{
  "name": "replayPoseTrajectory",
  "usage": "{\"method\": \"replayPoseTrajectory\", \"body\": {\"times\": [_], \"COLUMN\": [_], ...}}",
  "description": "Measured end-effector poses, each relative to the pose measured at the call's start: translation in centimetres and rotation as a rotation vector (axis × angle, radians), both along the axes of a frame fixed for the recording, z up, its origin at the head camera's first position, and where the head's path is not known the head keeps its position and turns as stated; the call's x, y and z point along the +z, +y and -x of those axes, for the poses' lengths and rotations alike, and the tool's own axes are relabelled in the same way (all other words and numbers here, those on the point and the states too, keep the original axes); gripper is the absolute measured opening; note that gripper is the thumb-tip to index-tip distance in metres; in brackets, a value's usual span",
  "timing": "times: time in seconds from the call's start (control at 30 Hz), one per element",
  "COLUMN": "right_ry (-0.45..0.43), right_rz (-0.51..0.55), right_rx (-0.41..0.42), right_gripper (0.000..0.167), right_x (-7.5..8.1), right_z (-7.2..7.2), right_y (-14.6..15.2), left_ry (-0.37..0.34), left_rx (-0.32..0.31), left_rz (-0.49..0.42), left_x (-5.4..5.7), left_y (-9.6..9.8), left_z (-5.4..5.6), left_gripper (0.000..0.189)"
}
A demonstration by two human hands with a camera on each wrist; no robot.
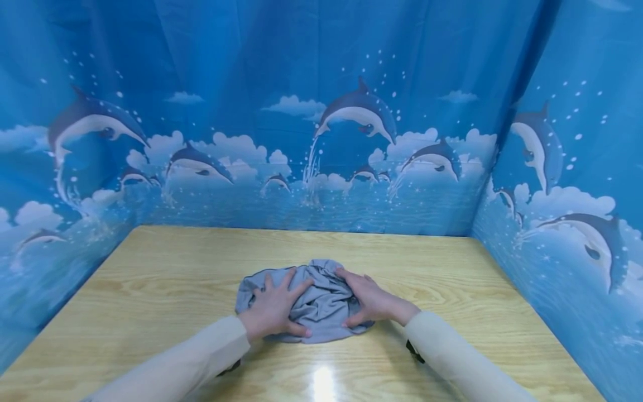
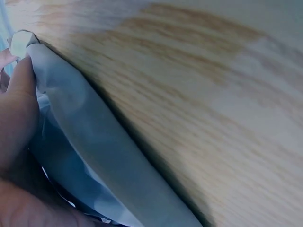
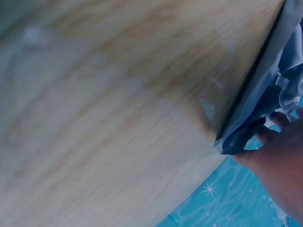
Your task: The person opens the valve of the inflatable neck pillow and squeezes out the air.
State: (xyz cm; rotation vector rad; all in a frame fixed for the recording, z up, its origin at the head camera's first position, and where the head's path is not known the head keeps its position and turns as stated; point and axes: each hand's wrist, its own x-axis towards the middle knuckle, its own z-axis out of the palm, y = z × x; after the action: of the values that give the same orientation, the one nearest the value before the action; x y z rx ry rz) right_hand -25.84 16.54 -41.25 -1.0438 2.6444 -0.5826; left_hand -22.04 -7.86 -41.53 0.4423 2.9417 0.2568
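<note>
A crumpled piece of grey-blue fabric (image 1: 321,304) lies bunched on the wooden table; folds hide what kind of item it is. My left hand (image 1: 273,307) rests on its left part with fingers spread, the thumb near the front edge. On the right side, my right hand (image 1: 374,298) touches the cloth, its fingers toward the back and its thumb by the near edge. The left wrist view shows a smooth folded border of the fabric (image 2: 102,135) beside the thumb. In the right wrist view, the right thumb meets a corner of the fabric (image 3: 255,109).
Pale wood grain covers the tabletop (image 1: 176,262), with a bright light reflection near the front. A blue curtain (image 1: 241,100) printed with dolphins and clouds hangs behind the table and along both sides.
</note>
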Motion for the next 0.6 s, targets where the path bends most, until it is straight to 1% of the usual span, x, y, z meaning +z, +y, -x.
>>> {"method": "replayPoseTrajectory", "body": {"times": [0.1, 0.2, 0.27, 0.4, 0.5, 0.6], "right_ry": [-0.008, 0.012, 0.025, 0.041, 0.053, 0.064], "right_rz": [-0.031, -0.068, -0.097, -0.157, -0.2, -0.233], "right_rx": [0.011, 0.034, 0.043, 0.045, 0.043, 0.041], "right_gripper": [0.104, 0.098, 0.095, 0.092, 0.091, 0.091], "right_x": [0.04, 0.17, 0.28, 0.52, 0.57, 0.54], "right_z": [0.08, 0.06, 0.04, -0.12, -0.19, -0.18], "right_y": [-0.07, -0.14, -0.24, -0.43, -0.5, -0.52], "left_ry": [-0.014, -0.025, -0.026, -0.027, -0.012, 0.016], "left_rx": [0.0, 0.003, 0.009, 0.027, 0.031, 0.035], "left_rz": [-0.005, -0.014, -0.027, -0.067, -0.063, -0.03], "left_x": [0.05, 0.15, 0.29, 0.47, 0.39, 0.27], "left_y": [-0.02, 0.03, 0.05, 0.11, 0.15, 0.24], "left_z": [0.08, 0.11, 0.1, 0.08, 0.07, 0.01], "left_gripper": [0.106, 0.105, 0.1, 0.083, 0.075, 0.071]}}
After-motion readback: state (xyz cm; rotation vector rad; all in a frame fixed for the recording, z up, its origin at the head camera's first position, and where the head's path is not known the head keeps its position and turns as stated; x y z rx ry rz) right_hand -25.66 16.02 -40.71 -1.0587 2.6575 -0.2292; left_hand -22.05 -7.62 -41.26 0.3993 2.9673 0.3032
